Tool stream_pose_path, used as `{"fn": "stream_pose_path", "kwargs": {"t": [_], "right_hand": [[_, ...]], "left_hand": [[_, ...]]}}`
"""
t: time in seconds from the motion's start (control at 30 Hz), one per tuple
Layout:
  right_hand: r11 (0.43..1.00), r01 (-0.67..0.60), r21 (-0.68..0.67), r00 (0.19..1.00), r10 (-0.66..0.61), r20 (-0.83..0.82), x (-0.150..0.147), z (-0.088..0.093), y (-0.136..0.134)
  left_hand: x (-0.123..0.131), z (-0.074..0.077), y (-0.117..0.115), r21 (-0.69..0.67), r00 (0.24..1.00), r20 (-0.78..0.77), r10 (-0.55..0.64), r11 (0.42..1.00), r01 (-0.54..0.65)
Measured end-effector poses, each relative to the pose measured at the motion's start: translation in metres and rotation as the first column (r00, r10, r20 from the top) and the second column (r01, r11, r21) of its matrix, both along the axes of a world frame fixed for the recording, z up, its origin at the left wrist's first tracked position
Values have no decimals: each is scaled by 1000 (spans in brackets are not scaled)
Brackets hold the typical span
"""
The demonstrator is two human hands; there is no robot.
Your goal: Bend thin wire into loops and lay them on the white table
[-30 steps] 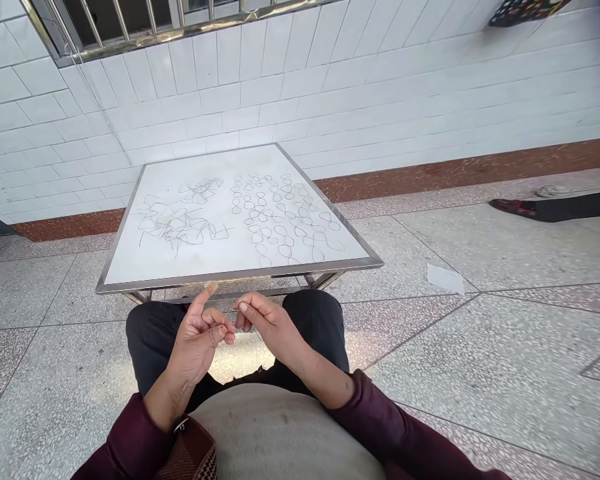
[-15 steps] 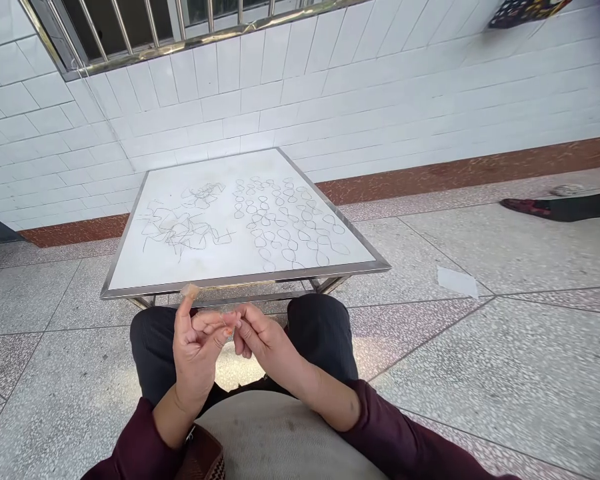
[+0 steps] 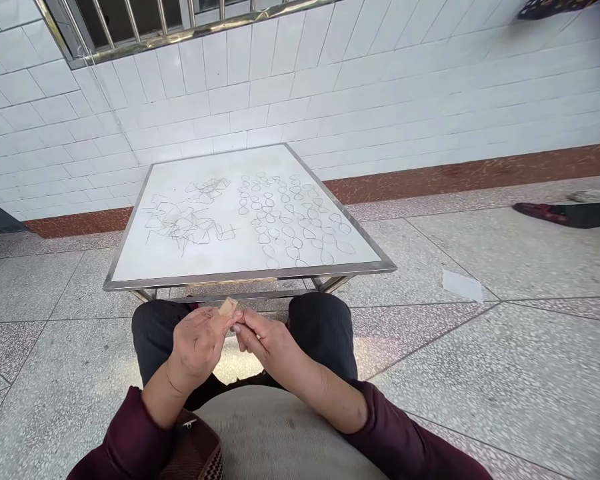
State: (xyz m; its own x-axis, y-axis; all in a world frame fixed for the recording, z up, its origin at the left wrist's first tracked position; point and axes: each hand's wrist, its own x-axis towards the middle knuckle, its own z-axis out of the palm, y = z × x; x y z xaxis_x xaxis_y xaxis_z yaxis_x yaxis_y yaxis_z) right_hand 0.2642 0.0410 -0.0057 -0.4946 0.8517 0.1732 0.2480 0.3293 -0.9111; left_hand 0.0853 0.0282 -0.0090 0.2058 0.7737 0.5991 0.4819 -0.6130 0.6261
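Over my lap, my left hand [image 3: 197, 340] and my right hand [image 3: 267, 340] meet at the fingertips, both closed in a pinch. Between them is a thin wire, mostly hidden by the fingers. A tan wrap or tape [image 3: 228, 307] covers a left fingertip, which bends in toward the pinch. Beyond the hands stands a low white-topped table [image 3: 180, 267] with a metal rim. On its left side lies a loose tangle of bent thin wires [image 3: 190, 227]. To the right, several wires twisted into figure-eight loops [image 3: 293, 233] are spread in rough rows.
My knees [image 3: 323, 320] are close under the table's near edge. A tiled wall [image 3: 260, 100] with a barred window [image 3: 130, 23] rises behind the table. At the right, another person's shoe [image 3: 540, 212] is on the speckled floor, with a white sheet [image 3: 463, 285] lying nearer.
My left hand has turned over, and its raised, wrapped finger has come down to the pinch. The right hand keeps its pinch nearly in place. The view has shifted slightly.
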Motion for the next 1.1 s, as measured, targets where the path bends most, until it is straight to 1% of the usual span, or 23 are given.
{"fn": "stream_pose_path", "kwargs": {"t": [0.07, 0.17, 0.27, 0.37, 0.47, 0.57, 0.67, 0.73, 0.83, 0.97, 1.1], "right_hand": [[999, 4, -37, 999, -6, -35, 1, 0, 1], [995, -42, -92, 996, 34, -87, 3, 1, 2], [989, -68, -135, 993, 54, -105, 5, 0, 2], [973, -15, -232, 987, -23, -159, 5, -4, 2], [953, 24, -303, 969, -96, -226, 3, -7, 2], [951, 38, -307, 956, -124, -265, 2, -7, 3], [952, 18, -305, 953, -108, -282, 3, -5, 5], [952, -6, -305, 961, -80, -267, 5, -5, 7], [958, 4, -288, 980, -61, -189, 8, -8, 10], [973, 47, -226, 988, -79, -135, 9, -18, 14], [969, 66, -237, 971, -117, -209, 8, -23, 16]], "left_hand": [[-2, 2, -1, 19, 999, -43, -26, 999, 27], [-4, 4, -2, 64, 989, -129, -68, 995, 77], [-6, 4, -1, 140, 970, -239, -41, 987, 77], [-6, 6, 2, 233, 942, -334, 23, 971, 59], [-4, 9, 5, 298, 923, -379, 60, 953, 61], [-1, 11, 6, 295, 911, -408, 56, 953, 74], [2, 9, 6, 268, 900, -435, 43, 960, 83], [3, 7, 7, 260, 897, -438, 53, 963, 69], [5, 4, 7, 244, 890, -453, 61, 968, 58], [5, 5, 7, 203, 840, -542, 34, 975, 91], [5, 10, 8, 209, 782, -623, 21, 968, 141]]}}
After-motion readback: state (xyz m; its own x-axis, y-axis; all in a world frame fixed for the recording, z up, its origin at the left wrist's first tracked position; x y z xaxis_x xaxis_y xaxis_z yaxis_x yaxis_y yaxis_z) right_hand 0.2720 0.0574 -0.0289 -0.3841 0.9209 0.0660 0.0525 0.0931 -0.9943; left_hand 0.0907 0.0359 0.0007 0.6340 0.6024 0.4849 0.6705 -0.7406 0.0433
